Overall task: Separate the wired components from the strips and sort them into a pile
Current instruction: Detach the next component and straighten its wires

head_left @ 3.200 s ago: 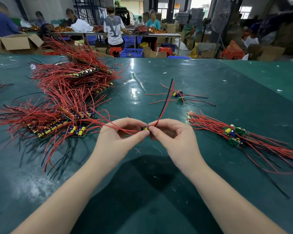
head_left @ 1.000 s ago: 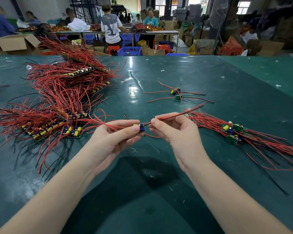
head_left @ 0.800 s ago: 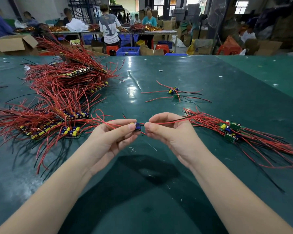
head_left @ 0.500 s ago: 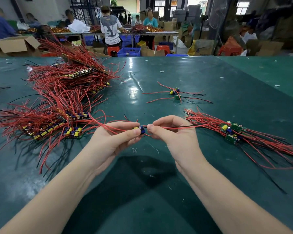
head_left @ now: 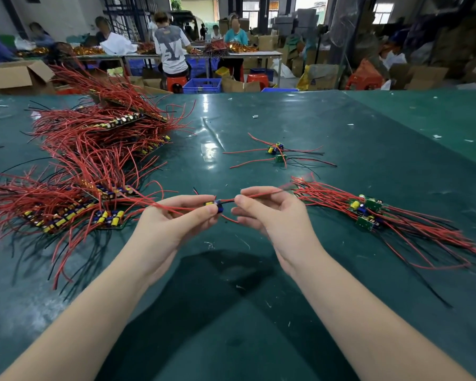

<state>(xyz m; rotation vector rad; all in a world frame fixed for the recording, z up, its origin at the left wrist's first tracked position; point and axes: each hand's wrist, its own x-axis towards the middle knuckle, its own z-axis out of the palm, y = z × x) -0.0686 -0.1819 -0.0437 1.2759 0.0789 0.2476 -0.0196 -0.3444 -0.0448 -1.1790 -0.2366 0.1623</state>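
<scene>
I hold a small wired part (head_left: 214,207) above the near middle of the green table (head_left: 368,138), my left hand (head_left: 173,226) pinching its yellow and blue body between thumb and fingertip, my right hand (head_left: 270,215) pinching its red wire, which runs off to the right. The strips (head_left: 74,171), still thick with red and black wires, lie heaped toward the left edge. The pile (head_left: 368,213) of freed parts lies near the right edge, and two loose parts (head_left: 278,154) lie farther back, mid-table
</scene>
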